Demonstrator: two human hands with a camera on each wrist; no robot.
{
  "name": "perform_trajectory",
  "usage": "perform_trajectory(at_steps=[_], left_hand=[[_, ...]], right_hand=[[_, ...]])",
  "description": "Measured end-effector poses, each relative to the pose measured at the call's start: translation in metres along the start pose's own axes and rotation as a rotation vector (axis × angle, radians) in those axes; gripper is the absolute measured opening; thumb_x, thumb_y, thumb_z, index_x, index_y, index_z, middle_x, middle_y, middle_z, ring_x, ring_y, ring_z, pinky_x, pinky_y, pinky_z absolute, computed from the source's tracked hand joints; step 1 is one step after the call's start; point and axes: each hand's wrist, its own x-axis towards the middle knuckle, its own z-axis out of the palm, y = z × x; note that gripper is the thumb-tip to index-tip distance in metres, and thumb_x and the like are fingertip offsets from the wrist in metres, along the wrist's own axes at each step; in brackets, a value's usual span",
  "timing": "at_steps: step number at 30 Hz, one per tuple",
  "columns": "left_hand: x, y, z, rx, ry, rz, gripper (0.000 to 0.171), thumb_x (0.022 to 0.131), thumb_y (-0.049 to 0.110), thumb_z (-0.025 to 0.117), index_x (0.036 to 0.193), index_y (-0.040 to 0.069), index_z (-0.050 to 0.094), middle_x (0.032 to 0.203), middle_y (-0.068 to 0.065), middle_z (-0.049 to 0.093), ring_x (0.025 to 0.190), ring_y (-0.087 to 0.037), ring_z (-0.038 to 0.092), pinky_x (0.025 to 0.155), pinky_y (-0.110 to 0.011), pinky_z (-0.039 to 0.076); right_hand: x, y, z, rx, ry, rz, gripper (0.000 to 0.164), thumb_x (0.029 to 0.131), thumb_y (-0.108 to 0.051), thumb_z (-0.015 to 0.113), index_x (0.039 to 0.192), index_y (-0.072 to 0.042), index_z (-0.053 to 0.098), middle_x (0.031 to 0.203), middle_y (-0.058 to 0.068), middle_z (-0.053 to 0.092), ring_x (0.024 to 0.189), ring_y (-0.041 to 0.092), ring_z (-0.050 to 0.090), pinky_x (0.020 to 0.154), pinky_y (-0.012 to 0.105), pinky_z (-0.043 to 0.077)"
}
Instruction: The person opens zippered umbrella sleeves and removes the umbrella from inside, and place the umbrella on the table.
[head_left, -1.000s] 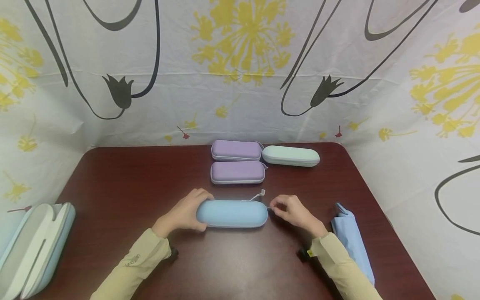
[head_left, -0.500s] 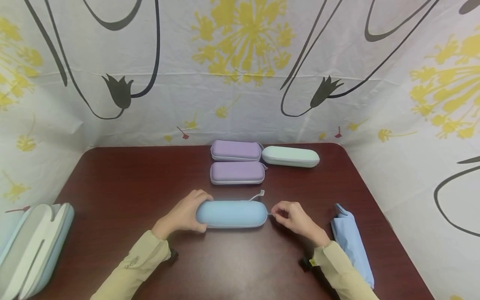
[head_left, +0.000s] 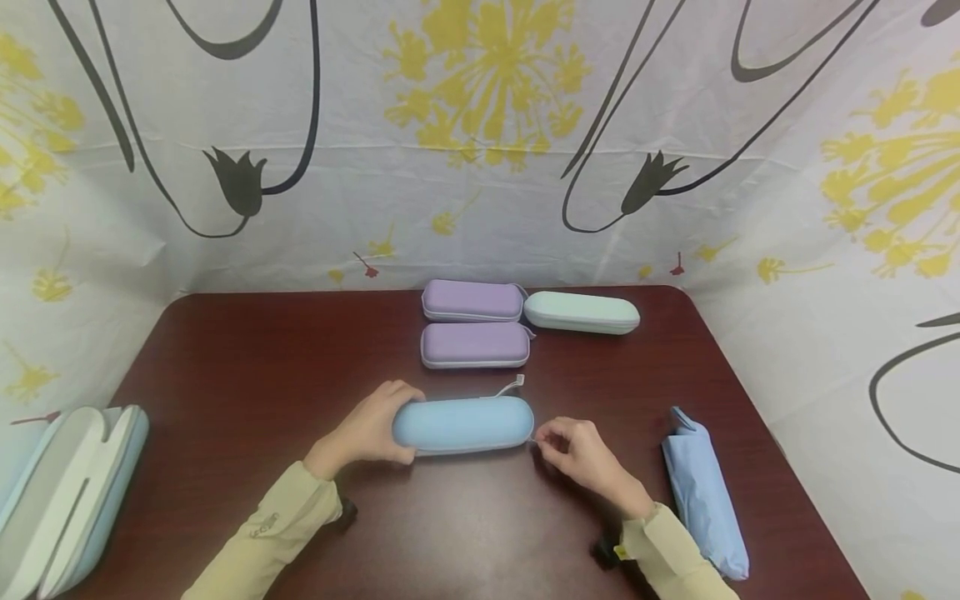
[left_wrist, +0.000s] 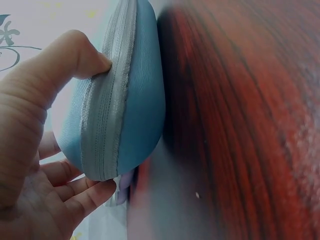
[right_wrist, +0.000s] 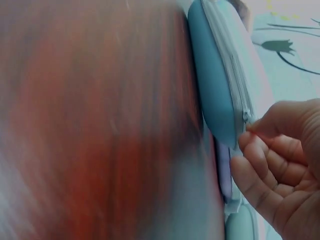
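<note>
A light blue hard zip case (head_left: pixel 465 423) lies crosswise on the table in front of me. My left hand (head_left: pixel 371 429) grips its left end. In the left wrist view the thumb presses on the grey zip band (left_wrist: pixel 102 120), which looks closed there, and the fingers reach round the far side. At the case's near right corner my right hand (head_left: pixel 581 454) pinches the zip pull (right_wrist: pixel 247 117) between thumb and index finger, the other fingers loosely bent. A white loop strap (head_left: pixel 512 385) sticks out behind the case.
Behind are two purple cases (head_left: pixel 472 301), one before the other, and a mint green case (head_left: pixel 582 312). A blue fabric pouch (head_left: pixel 705 496) lies beyond my right hand. At the far left, an unzipped light blue case (head_left: pixel 75 500) shows its grey lining. Patterned cloth (head_left: pixel 450 225) surrounds the dark table (head_left: pixel 262 358).
My right hand has moved toward me, bringing the zip pull round the right end to the near corner. The case's right end has swung slightly away. The left hand keeps its grip.
</note>
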Motion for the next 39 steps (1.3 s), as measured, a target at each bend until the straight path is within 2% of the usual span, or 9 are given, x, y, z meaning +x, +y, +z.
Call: perform_trajectory(at_steps=[8,18,30,39], left_hand=[[-0.001,0.002,0.000,-0.002,0.000,-0.011,0.067,0.053,0.028,0.082,0.112,0.008,0.058,0.105,0.000,0.055,0.096,-0.017,0.049,0.082,-0.039,0.047],[-0.003,0.006,0.001,0.017,-0.002,-0.034,0.067,0.053,0.028,0.083,0.112,0.008,0.058,0.105,0.000,0.056,0.096,-0.017,0.049,0.081,-0.039,0.047],[-0.007,0.011,0.005,0.018,0.024,-0.045,0.067,0.052,0.029,0.082,0.110,0.006,0.058,0.102,-0.002,0.056,0.093,-0.018,0.050,0.079,-0.038,0.048],[-0.013,0.016,0.005,0.016,0.036,-0.061,0.066,0.051,0.028,0.082,0.109,0.005,0.058,0.100,-0.003,0.057,0.091,-0.019,0.051,0.076,-0.038,0.049]], right_hand=[[-0.003,-0.006,0.004,-0.021,0.030,0.069,0.012,0.074,0.005,0.070,0.080,-0.004,0.067,0.071,-0.007,0.056,0.062,0.002,0.048,0.051,0.019,0.044],[-0.005,-0.009,0.007,-0.011,0.051,0.080,0.013,0.072,0.004,0.069,0.080,-0.006,0.067,0.071,-0.006,0.057,0.061,0.000,0.049,0.051,0.018,0.044],[-0.003,-0.015,0.020,0.051,0.077,0.005,0.016,0.070,0.009,0.067,0.077,-0.005,0.066,0.069,-0.005,0.057,0.059,0.000,0.050,0.049,0.014,0.043],[-0.004,-0.022,0.026,0.056,0.114,0.021,0.017,0.069,0.010,0.069,0.077,-0.005,0.067,0.067,-0.006,0.057,0.058,-0.001,0.049,0.049,0.015,0.043]])
